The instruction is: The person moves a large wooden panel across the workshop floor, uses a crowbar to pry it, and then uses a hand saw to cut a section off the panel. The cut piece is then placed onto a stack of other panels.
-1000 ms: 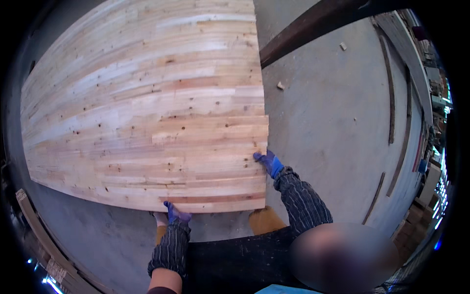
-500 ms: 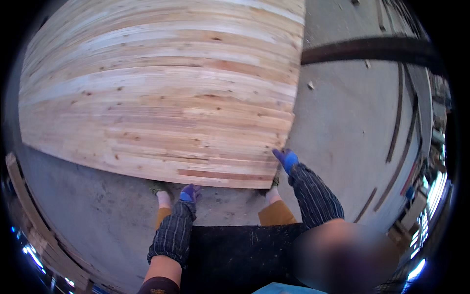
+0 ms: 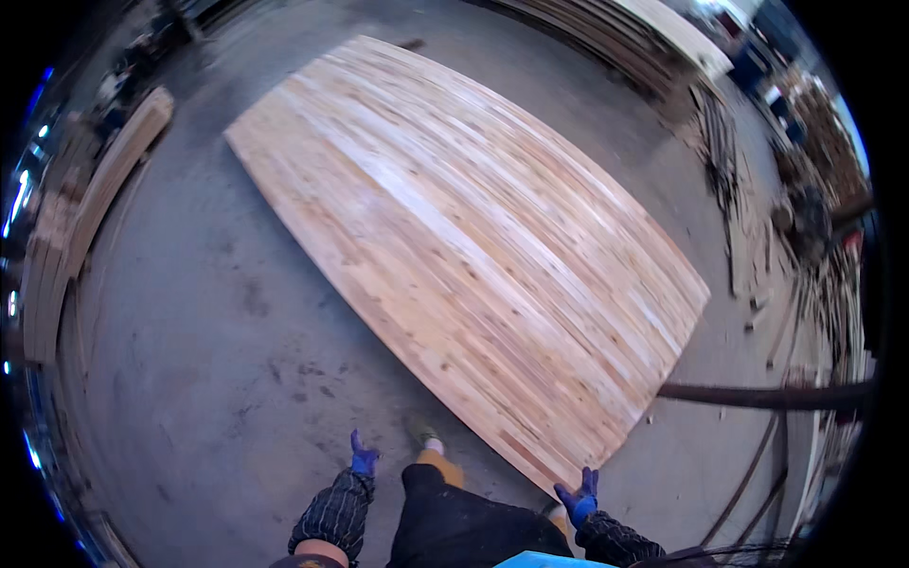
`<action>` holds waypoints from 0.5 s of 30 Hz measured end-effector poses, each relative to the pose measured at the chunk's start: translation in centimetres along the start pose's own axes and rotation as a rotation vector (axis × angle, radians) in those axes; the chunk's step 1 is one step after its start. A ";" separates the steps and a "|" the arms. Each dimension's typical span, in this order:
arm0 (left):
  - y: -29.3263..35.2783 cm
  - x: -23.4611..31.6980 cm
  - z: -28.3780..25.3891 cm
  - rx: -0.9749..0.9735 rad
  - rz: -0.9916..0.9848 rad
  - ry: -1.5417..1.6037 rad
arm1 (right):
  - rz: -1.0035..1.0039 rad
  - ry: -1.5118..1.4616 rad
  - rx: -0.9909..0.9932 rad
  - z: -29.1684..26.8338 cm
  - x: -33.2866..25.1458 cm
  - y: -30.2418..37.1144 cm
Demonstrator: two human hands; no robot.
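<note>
A large panel of glued pale wood strips [image 3: 473, 256], dotted with knots, stretches from my feet toward the far left. My right hand [image 3: 581, 498], in a blue-purple glove, is at the panel's near corner with thumb and fingers spread. Whether it touches the edge I cannot tell. Off the panel's left long edge, over the bare floor, my left hand [image 3: 364, 457] is held out in a matching glove. Its fingers are apart and nothing is in it.
Long timber beams [image 3: 118, 180] are piled at the left. Stacked boards [image 3: 606, 43] lie at the far side. Thin strips and scrap wood [image 3: 724, 180] are strewn at the right. A dark bar [image 3: 757, 396] runs from the panel's right end. Grey concrete floor [image 3: 208, 379] surrounds it.
The view has swung left and up, so the panel now appears slanted and shows whole. My left hand has moved away from the panel's edge; my right hand is still beside its near corner.
</note>
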State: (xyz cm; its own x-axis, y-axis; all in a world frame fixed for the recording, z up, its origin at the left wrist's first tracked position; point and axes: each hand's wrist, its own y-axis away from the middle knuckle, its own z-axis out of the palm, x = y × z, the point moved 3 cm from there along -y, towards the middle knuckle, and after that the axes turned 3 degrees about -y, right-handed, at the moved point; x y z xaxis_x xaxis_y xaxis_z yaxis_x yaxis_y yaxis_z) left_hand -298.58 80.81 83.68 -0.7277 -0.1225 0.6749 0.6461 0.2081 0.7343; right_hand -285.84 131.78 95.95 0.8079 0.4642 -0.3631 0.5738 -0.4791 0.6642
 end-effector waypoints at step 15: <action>7.9 11.3 -33.9 0.424 0.004 0.418 | -0.318 0.222 0.183 4.2 -38.6 -7.5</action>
State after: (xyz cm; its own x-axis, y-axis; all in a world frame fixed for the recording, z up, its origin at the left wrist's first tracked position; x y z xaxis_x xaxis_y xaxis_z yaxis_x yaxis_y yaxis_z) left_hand -293.91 48.21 99.61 -0.5171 -0.4749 0.7121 0.4374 0.5686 0.6968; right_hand -320.76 114.33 102.23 0.5499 0.7495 -0.3687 0.8202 -0.4010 0.4080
